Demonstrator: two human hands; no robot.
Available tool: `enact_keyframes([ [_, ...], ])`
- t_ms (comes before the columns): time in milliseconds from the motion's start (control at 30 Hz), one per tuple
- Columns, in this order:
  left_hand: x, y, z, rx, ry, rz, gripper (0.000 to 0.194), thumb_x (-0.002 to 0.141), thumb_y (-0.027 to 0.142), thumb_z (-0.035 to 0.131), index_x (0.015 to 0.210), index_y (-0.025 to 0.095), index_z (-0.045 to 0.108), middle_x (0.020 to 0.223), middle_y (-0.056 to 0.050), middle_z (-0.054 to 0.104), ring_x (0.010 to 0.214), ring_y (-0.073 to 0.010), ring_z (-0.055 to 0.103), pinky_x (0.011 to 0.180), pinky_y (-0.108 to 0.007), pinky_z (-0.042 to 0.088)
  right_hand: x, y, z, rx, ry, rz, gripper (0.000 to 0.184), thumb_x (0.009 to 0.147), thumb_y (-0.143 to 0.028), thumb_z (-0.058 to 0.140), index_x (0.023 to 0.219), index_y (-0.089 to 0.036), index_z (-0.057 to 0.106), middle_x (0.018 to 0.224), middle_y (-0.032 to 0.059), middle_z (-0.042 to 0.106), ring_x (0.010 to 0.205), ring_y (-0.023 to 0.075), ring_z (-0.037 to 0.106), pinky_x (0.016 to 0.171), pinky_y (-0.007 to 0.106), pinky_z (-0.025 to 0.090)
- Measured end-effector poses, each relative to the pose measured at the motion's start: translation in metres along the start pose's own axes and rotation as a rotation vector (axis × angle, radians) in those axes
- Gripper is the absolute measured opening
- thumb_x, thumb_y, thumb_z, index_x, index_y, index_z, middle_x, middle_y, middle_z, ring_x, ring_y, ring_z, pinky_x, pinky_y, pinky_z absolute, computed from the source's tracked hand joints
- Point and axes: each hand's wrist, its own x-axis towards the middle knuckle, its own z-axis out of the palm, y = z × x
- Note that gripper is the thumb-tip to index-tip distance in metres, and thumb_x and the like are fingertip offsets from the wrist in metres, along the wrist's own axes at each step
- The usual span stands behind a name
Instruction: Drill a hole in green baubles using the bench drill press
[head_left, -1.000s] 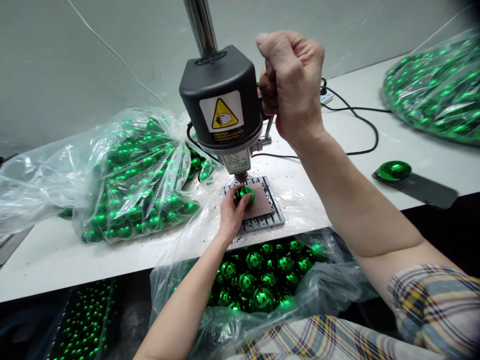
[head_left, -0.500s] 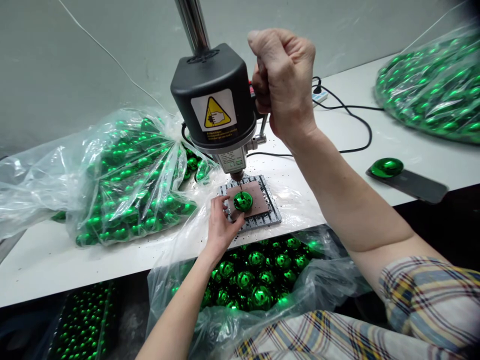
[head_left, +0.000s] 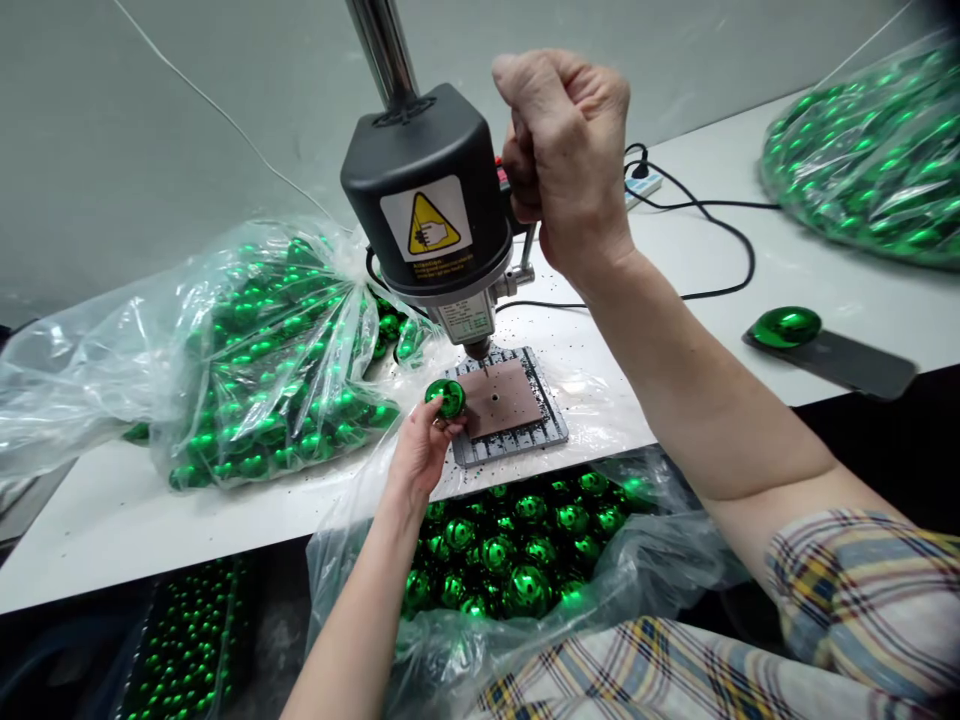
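My left hand (head_left: 420,450) pinches a shiny green ball (head_left: 448,398) at the left edge of a brown board (head_left: 517,402). The board lies on the slotted base plate (head_left: 553,432) of a small drill press (head_left: 420,180) and has a dark hole near its middle. Above it, the drill bit (head_left: 486,366) points down, apart from the ball. My right hand (head_left: 574,150) is raised and closed round the press's feed lever (head_left: 529,245); its grip end is hidden in the fist. Dark shavings dot the board and plate.
Several green balls fill an open plastic bag (head_left: 667,570) below the table edge. A tied bag of balls (head_left: 277,370) lies left, another bag (head_left: 870,170) back right. A green piece (head_left: 786,326) rests on a phone (head_left: 862,365). A black cable (head_left: 720,295) crosses the table (head_left: 135,530).
My left hand let go of one ball on the board, opened, then took hold of a ball and moved it left, off the board's middle. My right hand stays on the lever.
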Motion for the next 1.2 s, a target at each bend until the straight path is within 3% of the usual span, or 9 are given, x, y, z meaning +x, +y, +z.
enact_keyframes([
  [100,-0.001,0.009,0.001,-0.128,-0.024,-0.052,0.044,0.074,0.029,0.076,0.114,0.02,0.06,0.091,-0.004,0.071,0.071,-0.0139,0.067,0.066,-0.026,0.054,0.001,0.002,0.0,0.006,0.011,-0.015,0.052,0.097,-0.005,0.049,0.051,-0.022,0.034,0.048,-0.0067,0.028,0.042,0.0073,0.025,0.041,0.025,0.026],
  [200,0.003,0.007,0.004,-0.106,-0.064,-0.058,0.044,0.075,0.029,0.077,0.115,0.02,0.06,0.095,-0.004,0.071,0.073,-0.0128,0.068,0.068,-0.026,0.056,0.002,0.005,-0.001,-0.004,-0.011,-0.017,0.053,0.097,-0.004,0.049,0.05,-0.024,0.034,0.046,-0.0067,0.028,0.043,0.009,0.026,0.04,0.026,0.025],
  [367,0.015,-0.009,0.009,0.195,-0.079,0.114,0.063,0.07,0.034,0.084,0.125,0.019,0.058,0.104,-0.006,0.069,0.066,-0.0097,0.065,0.06,-0.024,0.053,0.003,0.008,-0.001,0.031,-0.034,-0.083,0.053,0.096,-0.004,0.048,0.05,-0.026,0.034,0.045,-0.0067,0.028,0.043,0.0096,0.026,0.044,0.028,0.026],
  [500,0.024,-0.016,0.014,0.395,-0.108,0.21,0.076,0.071,0.047,0.083,0.134,0.016,0.055,0.094,-0.004,0.067,0.057,-0.008,0.059,0.047,-0.021,0.045,0.002,0.005,-0.001,0.007,-0.025,-0.056,0.052,0.095,-0.006,0.046,0.05,-0.025,0.031,0.046,-0.0059,0.026,0.044,0.0097,0.025,0.044,0.028,0.027],
  [667,0.03,-0.019,0.018,0.522,-0.13,0.23,0.068,0.074,0.048,0.08,0.129,0.014,0.06,0.08,-0.001,0.066,0.058,-0.0103,0.058,0.048,-0.021,0.044,0.001,0.001,-0.002,0.04,-0.071,-0.017,0.05,0.094,-0.007,0.048,0.049,-0.025,0.034,0.047,-0.0055,0.029,0.044,0.0098,0.027,0.04,0.029,0.027],
  [800,0.03,-0.019,0.019,0.584,-0.111,0.246,0.062,0.077,0.045,0.078,0.127,0.012,0.062,0.077,-0.002,0.065,0.062,-0.0123,0.059,0.054,-0.023,0.047,0.002,0.001,-0.001,0.025,-0.025,-0.02,0.054,0.098,-0.004,0.045,0.05,-0.024,0.03,0.048,-0.0063,0.025,0.043,0.0071,0.025,0.038,0.026,0.026],
  [1033,0.026,-0.021,0.027,0.676,-0.05,0.405,0.047,0.083,0.038,0.072,0.125,0.018,0.065,0.079,-0.001,0.062,0.064,-0.0118,0.055,0.057,-0.024,0.046,0.002,0.003,0.001,-0.081,-0.016,-0.042,0.052,0.1,-0.008,0.045,0.055,-0.024,0.027,0.051,-0.0064,0.022,0.043,0.0067,0.023,0.039,0.027,0.026],
  [1200,0.025,-0.023,0.031,0.74,-0.047,0.417,0.056,0.08,0.034,0.073,0.133,0.017,0.062,0.071,0.002,0.057,0.06,-0.0113,0.049,0.057,-0.024,0.043,0.002,0.004,0.002,-0.097,-0.019,-0.033,0.054,0.1,-0.006,0.043,0.053,-0.023,0.024,0.048,-0.0057,0.021,0.046,0.0085,0.023,0.04,0.026,0.026],
])
